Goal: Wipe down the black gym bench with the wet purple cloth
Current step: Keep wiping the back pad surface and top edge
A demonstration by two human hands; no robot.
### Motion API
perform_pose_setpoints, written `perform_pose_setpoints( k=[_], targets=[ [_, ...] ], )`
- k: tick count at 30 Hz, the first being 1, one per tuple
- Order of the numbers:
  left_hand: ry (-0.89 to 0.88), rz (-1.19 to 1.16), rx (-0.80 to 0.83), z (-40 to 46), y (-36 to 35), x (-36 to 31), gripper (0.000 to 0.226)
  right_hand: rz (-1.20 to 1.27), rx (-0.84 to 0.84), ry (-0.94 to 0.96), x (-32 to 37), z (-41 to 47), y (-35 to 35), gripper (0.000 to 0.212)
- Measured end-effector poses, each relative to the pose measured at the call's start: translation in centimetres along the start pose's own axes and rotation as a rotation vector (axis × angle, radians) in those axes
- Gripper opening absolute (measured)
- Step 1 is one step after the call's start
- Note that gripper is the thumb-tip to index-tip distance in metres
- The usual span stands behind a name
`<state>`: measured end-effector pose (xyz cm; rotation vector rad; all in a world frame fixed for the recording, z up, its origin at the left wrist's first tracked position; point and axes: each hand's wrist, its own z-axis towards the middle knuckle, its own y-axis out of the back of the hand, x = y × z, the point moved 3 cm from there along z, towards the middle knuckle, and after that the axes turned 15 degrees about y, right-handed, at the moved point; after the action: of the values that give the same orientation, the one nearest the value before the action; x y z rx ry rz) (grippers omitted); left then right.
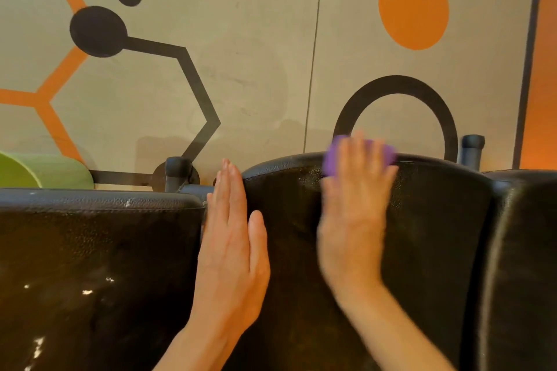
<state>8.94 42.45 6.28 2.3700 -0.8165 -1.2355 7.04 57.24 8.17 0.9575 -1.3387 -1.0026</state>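
Note:
A black padded gym bench (437, 235) fills the middle, its far rounded end near the wall. My right hand (352, 208) lies flat with straight fingers on the pad's far end, pressing the purple cloth (331, 159) under its fingers; the hand is motion-blurred. Purple shows at both sides of the fingers. My left hand (232, 247) is flat, fingers straight and together, resting on the bench's left edge at the gap between pads.
A second black pad (96, 265) with wet glints lies to the left, a third (524, 265) at the right. Dark metal posts (176, 173) (471, 149) stand behind the pads. A green roller (45, 172) sits far left. The painted wall is close behind.

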Motion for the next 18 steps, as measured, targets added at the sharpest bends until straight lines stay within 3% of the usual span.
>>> perform_pose_setpoints(
  k=[2, 4, 5, 7, 9, 10, 13, 15, 16, 18],
  targets=[
    [-0.007, -0.014, 0.018, 0.0, 0.1, 0.1, 0.057, 0.08, 0.067, 0.203, 3.4, -0.5, -2.2, 0.049],
    [-0.014, -0.021, 0.05, 0.0, 0.3, 0.1, 0.058, 0.032, 0.135, 0.346, 1.8, -0.7, -1.8, 0.05],
    [-0.017, -0.019, 0.06, 0.0, 0.5, 0.1, 0.058, -0.02, 0.15, 0.334, -0.3, -1.1, -1.0, 0.051],
    [-0.019, -0.031, 0.061, 0.0, 0.7, 0.1, 0.058, -0.048, 0.089, 0.131, -4.0, -1.9, 1.1, 0.054],
    [-0.019, -0.038, 0.055, 0.0, 0.5, 0.1, 0.059, -0.046, -0.008, -0.051, -3.3, -1.6, 1.4, 0.053],
    [-0.02, -0.033, 0.05, 0.0, 0.4, 0.1, 0.059, -0.055, -0.016, -0.04, -1.4, -1.1, 0.4, 0.053],
    [-0.013, -0.07, 0.086, 0.1, 0.3, 0.0, 0.06, 0.035, 0.142, 0.343, 4.8, -0.1, -3.1, 0.05],
    [-0.013, -0.054, 0.122, -0.3, 1.0, -0.3, 0.062, -0.01, 0.215, 0.519, 4.1, 0.9, -2.3, 0.042],
    [-0.03, -0.014, 0.132, -0.8, 1.6, -0.5, 0.063, -0.035, 0.215, 0.505, 2.5, 1.3, -1.3, 0.039],
    [-0.101, 0.082, 0.115, -1.7, 3.0, -0.6, 0.065, -0.014, 0.16, 0.278, -1.1, 2.2, 1.1, 0.035]
  ],
)
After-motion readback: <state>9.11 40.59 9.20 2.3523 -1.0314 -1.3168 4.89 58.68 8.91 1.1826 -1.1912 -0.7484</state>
